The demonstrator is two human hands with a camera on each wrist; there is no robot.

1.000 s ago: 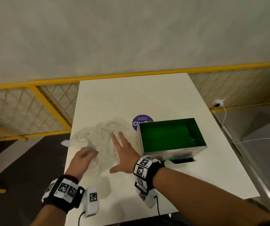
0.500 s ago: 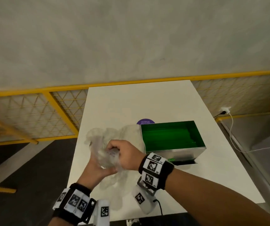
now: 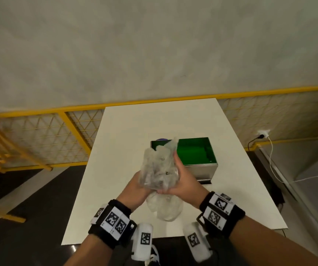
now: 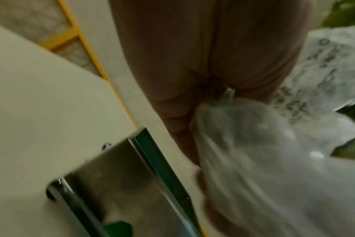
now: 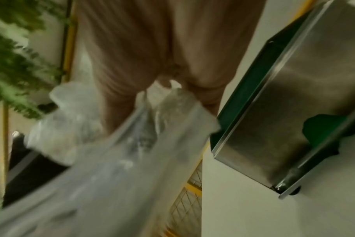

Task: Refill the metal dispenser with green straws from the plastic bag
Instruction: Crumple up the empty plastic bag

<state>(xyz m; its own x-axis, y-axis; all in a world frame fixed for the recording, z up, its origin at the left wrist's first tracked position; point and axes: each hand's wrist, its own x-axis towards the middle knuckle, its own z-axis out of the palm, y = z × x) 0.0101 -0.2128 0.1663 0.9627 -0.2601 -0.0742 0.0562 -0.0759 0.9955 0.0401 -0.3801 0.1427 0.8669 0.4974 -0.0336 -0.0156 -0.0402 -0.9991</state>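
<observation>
A crumpled clear plastic bag (image 3: 158, 167) is held up off the white table (image 3: 135, 131) between both hands. My left hand (image 3: 135, 187) grips its left side and my right hand (image 3: 187, 181) grips its right side; the bag's tail hangs below the hands. No straws show inside the bag. Just behind and to the right stands the open metal dispenser (image 3: 202, 169), filled with green straws (image 3: 194, 152). The wrist views are blurred: the bag (image 4: 253, 144) and dispenser (image 4: 132, 176) show under the left palm, and the bag (image 5: 121, 144) beside the dispenser (image 5: 304, 112) under the right.
A purple sticker (image 3: 161, 139) peeks out behind the dispenser. A yellow mesh railing (image 3: 39, 139) runs behind and left of the table. A wall outlet with a white cable (image 3: 263, 134) sits at the right. Green foliage (image 5: 14, 64) shows in the right wrist view.
The bag lay flat on the table under both hands a second ago. Both hands then gathered it, crumpled it and lifted it in front of the dispenser.
</observation>
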